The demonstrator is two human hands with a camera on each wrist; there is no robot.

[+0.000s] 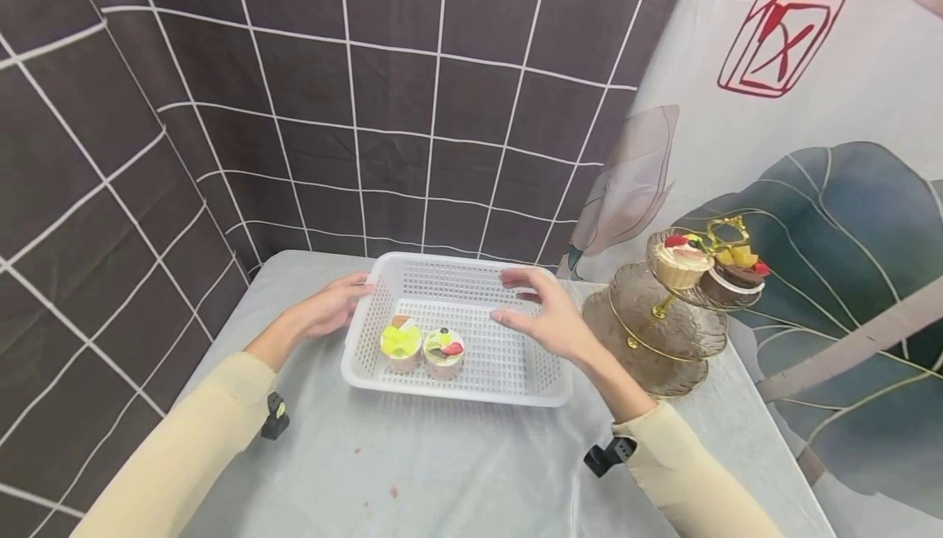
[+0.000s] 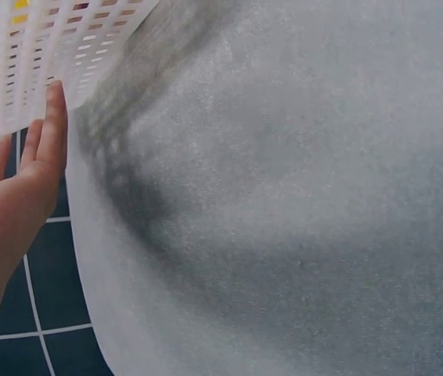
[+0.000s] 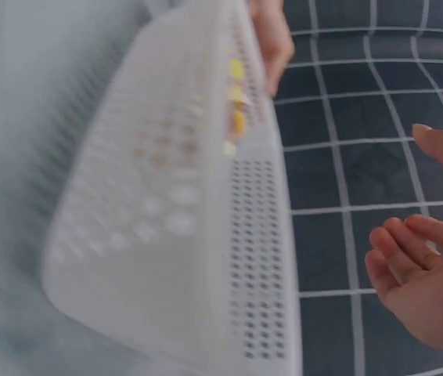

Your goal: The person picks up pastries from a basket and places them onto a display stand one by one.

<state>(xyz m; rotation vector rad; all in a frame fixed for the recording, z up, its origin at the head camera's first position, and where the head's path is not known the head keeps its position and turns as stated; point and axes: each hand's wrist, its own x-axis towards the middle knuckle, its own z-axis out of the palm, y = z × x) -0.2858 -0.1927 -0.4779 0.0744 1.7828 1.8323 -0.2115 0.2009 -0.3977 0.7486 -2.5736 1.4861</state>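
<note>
Head view: white basket (image 1: 495, 358), rectangular, perforated, round-cornered.

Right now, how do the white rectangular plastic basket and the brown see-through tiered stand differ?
The basket is white, rectangular and pierced with holes; the stand is brown, see-through and round-plated. The basket has one level; the stand has three. Both hold topped cupcakes.

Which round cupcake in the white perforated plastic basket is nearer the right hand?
The white-topped round cupcake with red fruit, on the right; the yellow-topped round cupcake sits to its left, nearer the left hand.
</note>
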